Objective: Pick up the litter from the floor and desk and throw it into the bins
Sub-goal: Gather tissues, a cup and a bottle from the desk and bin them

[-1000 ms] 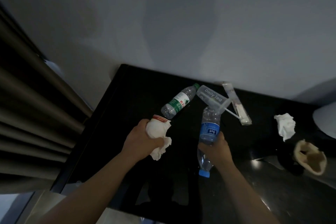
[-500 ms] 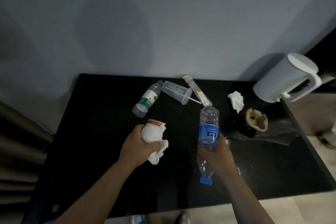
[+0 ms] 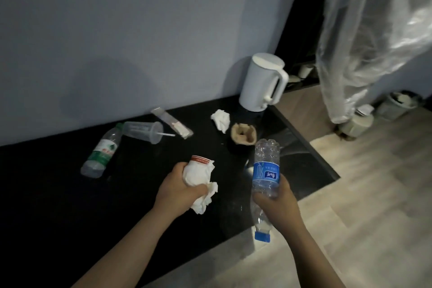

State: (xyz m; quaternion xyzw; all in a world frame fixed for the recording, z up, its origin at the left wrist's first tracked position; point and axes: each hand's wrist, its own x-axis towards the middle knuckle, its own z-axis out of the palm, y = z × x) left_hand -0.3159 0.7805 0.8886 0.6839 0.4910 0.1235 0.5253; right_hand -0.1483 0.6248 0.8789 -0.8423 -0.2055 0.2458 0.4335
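Dim room, black glossy desk against a grey wall, pale wood floor off to the right. Gripped in the left hand, fingers curled tight: crushed white paper cup with a red rim, plus a wad of white tissue hanging loose below the knuckles. Held in the right hand, fingers wrapped round the lower body, blue cap pointing down: clear plastic bottle with a blue label. Well apart, on the floor at far right beside a hanging clear plastic sheet: what look like pale bins.

Risks, as judged: dangling tissue likely to drop on the way over; thin bottle liable to slide through a slack grasp; easy to knock the white kettle when turning. Lying on the desk and easily forgotten: green-labelled clear bottle, clear lidded cup with straw, crumpled white tissue ball, crumpled brown paper cup.
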